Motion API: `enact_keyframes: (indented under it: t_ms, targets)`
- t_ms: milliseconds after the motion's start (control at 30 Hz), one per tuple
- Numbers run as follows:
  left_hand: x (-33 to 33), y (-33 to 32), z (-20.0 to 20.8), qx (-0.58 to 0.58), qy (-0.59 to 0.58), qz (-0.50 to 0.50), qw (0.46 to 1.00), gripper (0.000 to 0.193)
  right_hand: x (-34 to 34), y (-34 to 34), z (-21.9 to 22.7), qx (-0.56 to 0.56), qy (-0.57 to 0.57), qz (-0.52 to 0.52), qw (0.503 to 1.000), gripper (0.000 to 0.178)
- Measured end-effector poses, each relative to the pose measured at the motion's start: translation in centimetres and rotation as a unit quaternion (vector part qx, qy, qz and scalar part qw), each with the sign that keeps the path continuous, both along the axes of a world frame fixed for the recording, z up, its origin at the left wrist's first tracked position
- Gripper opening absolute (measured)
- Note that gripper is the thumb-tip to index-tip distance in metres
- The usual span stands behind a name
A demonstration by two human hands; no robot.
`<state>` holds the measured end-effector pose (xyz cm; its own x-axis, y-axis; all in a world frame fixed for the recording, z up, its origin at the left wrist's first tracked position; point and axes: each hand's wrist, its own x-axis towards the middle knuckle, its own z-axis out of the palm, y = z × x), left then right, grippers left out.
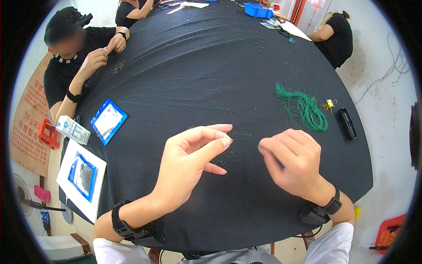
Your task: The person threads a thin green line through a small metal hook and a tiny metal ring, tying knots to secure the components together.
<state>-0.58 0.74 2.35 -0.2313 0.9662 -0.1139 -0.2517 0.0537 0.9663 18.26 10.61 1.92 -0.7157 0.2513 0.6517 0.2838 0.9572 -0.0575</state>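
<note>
My left hand [184, 160] is closed in a pinch, thumb against index finger, with the other fingers apart. A thin green thread [241, 140] shows at its fingertips; anything smaller in the pinch is too small to make out. To its right, my right hand [295, 162] is raised with curled fingers, thumb and forefinger together; what they hold, if anything, is hidden. Several small, dark bent hooks [220, 163] lie on the black cloth just beyond and beneath my left hand, partly covered by it. A loose bundle of green thread [305, 110] rests beyond my right hand.
Single green threads [176, 97] lie across the black-covered table. At right are a yellow clip [329, 104] and a black case [347, 124]. Blue packets [109, 121], a small box [73, 130] and a white board [96, 187] sit at left. Co-workers [66, 57] sit around.
</note>
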Motion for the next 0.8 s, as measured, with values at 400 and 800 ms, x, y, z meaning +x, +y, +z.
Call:
enact_keyframes:
  t_ms: [400,800]
  targets:
    - [0.6,-0.5,0.6,-0.042,-0.032,-0.056,0.997,0.015,-0.2,-0.4,-0.2,0.039,0.052,0.095,0.993,0.021]
    - [1.1,-0.9,0.8,-0.107,-0.100,-0.090,0.985,0.017,-0.1,-1.1,0.2,0.100,0.047,0.093,0.990,0.023]
